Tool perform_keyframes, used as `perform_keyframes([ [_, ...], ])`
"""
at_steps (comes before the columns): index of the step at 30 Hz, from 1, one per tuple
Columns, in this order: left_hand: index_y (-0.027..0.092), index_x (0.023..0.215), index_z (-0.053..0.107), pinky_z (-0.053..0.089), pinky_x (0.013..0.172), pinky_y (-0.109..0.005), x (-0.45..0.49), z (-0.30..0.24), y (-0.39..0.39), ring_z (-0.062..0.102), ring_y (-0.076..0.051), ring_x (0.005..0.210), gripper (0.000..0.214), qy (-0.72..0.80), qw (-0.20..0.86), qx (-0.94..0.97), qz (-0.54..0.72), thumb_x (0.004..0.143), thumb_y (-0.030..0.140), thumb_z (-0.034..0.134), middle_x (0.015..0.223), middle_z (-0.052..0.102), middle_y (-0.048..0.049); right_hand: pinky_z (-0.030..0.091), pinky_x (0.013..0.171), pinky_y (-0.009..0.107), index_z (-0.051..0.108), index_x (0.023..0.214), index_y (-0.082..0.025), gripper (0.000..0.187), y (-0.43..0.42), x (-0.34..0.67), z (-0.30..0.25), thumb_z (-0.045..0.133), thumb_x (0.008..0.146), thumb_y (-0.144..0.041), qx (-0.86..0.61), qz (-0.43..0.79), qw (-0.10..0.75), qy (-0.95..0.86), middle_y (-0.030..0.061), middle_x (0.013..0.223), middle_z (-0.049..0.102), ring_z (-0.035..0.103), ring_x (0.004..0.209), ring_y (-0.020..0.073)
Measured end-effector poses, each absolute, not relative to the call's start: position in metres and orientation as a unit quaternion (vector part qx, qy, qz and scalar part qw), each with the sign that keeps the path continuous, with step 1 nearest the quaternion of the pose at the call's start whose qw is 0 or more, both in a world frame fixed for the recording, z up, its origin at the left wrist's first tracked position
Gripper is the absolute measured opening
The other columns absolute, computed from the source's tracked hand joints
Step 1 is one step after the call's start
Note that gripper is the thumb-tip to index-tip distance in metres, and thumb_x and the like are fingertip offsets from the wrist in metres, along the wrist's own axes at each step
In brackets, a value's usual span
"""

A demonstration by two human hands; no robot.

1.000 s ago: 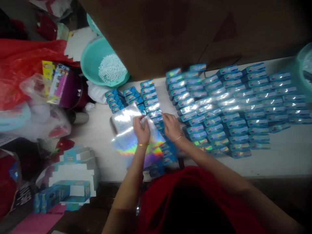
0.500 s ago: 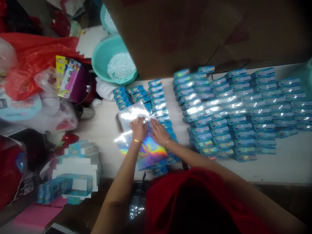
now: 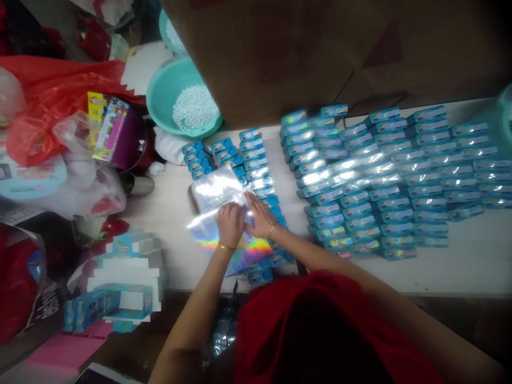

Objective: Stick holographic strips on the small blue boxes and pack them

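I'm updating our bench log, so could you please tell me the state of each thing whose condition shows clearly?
Blue boxes: set in close rows
Shiny film: spread over some of the boxes
Left hand: fingers bent, on the film
Right hand: over the film, beside the left
Teal basin: partly filled with white pellets
Lower-left carton: open, white inside showing

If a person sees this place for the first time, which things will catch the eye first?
Probably the many blue boxes come first, standing in close rows on the right part of the white table. Next is the shiny sheet with its rainbow colours, near the picture's middle, beneath the left hand and right hand. The bright red plastic at the far left also stands out.
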State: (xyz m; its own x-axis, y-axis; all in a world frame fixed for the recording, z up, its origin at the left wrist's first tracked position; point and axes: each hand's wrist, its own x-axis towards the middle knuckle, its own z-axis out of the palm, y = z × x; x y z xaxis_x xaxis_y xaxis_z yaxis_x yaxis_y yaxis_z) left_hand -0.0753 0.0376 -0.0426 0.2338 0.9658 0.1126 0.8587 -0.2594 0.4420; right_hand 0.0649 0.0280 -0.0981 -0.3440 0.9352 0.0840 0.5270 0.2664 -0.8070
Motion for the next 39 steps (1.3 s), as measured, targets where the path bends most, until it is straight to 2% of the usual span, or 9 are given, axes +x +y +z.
perform_keyframes([
  [4,0.019,0.084,0.057,0.043,0.079,-0.031,-0.066,-0.012,0.018,0.059,-0.016,0.079,0.012,0.665,0.253,0.578,0.398,0.082,0.029,0.063,0.079,0.061,-0.0014,0.018,0.117,0.048,0.002,0.150,-0.010,0.106,0.031,0.082,-0.083,0.066,0.075,-0.045,-0.452,0.441,0.326,-0.703,0.0187,0.156,0.011,0.009,0.145,0.0295],
  [6,0.019,0.084,0.055,0.045,0.076,-0.028,-0.057,-0.002,0.018,0.060,-0.013,0.075,0.017,0.670,0.326,0.455,0.488,0.078,0.029,0.067,0.077,0.059,0.0008,0.020,0.116,0.048,0.017,0.148,-0.014,0.103,0.028,0.090,-0.071,0.071,0.070,-0.053,-0.459,0.483,0.367,-0.649,0.0170,0.155,0.018,0.015,0.143,0.0307],
  [8,0.019,0.081,0.054,0.046,0.074,-0.026,-0.048,0.002,0.020,0.061,-0.012,0.072,0.021,0.653,0.392,0.371,0.531,0.073,0.028,0.071,0.074,0.060,0.0022,0.030,0.111,0.046,0.037,0.137,-0.019,0.084,0.021,0.094,-0.058,0.070,0.070,-0.057,-0.483,0.525,0.416,-0.564,0.0143,0.144,0.038,0.033,0.135,0.0293],
  [10,0.018,0.078,0.054,0.046,0.071,-0.024,-0.039,-0.001,0.022,0.060,-0.010,0.069,0.024,0.645,0.439,0.323,0.536,0.069,0.027,0.074,0.071,0.060,0.0032,0.043,0.099,0.039,0.054,0.114,-0.021,0.054,0.012,0.096,-0.047,0.064,0.076,-0.057,-0.506,0.569,0.450,-0.467,0.0084,0.117,0.059,0.054,0.113,0.0238],
  [13,0.017,0.076,0.055,0.046,0.067,-0.022,-0.024,-0.012,0.020,0.059,-0.010,0.064,0.024,0.649,0.488,0.300,0.501,0.067,0.028,0.075,0.067,0.060,0.0032,0.050,0.076,0.030,0.056,0.083,-0.021,0.034,-0.001,0.103,-0.041,0.058,0.082,-0.055,-0.542,0.600,0.470,-0.353,-0.0001,0.077,0.060,0.059,0.077,0.0159],
  [15,0.017,0.075,0.056,0.046,0.065,-0.022,-0.014,-0.022,0.017,0.059,-0.010,0.064,0.021,0.650,0.499,0.314,0.479,0.069,0.028,0.073,0.066,0.061,0.0027,0.048,0.069,0.028,0.053,0.076,-0.021,0.032,-0.005,0.115,-0.044,0.059,0.081,-0.053,-0.563,0.593,0.479,-0.320,-0.0021,0.069,0.056,0.056,0.068,0.0142],
  [19,0.018,0.076,0.058,0.046,0.069,-0.025,0.006,-0.041,0.016,0.058,-0.012,0.068,0.014,0.650,0.468,0.395,0.450,0.075,0.028,0.067,0.070,0.060,0.0008,0.045,0.066,0.027,0.053,0.073,-0.021,0.029,-0.001,0.147,-0.060,0.060,0.080,-0.049,-0.614,0.534,0.468,-0.344,-0.0026,0.068,0.054,0.052,0.066,0.0135],
  [28,0.020,0.072,0.060,0.035,0.083,-0.035,0.015,-0.067,0.030,0.054,-0.021,0.091,0.008,0.721,0.218,0.587,0.298,0.078,0.025,0.062,0.088,0.060,-0.0041,0.040,0.064,0.028,0.050,0.074,-0.021,0.022,0.031,0.164,-0.087,0.048,0.087,-0.039,-0.672,0.388,0.363,-0.516,0.0000,0.068,0.054,0.050,0.064,0.0154],
  [39,0.020,0.076,0.061,0.031,0.082,-0.036,0.021,-0.076,0.033,0.051,-0.025,0.099,0.004,0.752,0.203,0.590,0.210,0.077,0.023,0.060,0.097,0.059,-0.0049,0.040,0.074,0.031,0.054,0.079,-0.020,0.020,0.038,0.164,-0.108,0.044,0.090,-0.033,-0.686,0.336,0.276,-0.584,0.0061,0.079,0.059,0.053,0.076,0.0209],
])
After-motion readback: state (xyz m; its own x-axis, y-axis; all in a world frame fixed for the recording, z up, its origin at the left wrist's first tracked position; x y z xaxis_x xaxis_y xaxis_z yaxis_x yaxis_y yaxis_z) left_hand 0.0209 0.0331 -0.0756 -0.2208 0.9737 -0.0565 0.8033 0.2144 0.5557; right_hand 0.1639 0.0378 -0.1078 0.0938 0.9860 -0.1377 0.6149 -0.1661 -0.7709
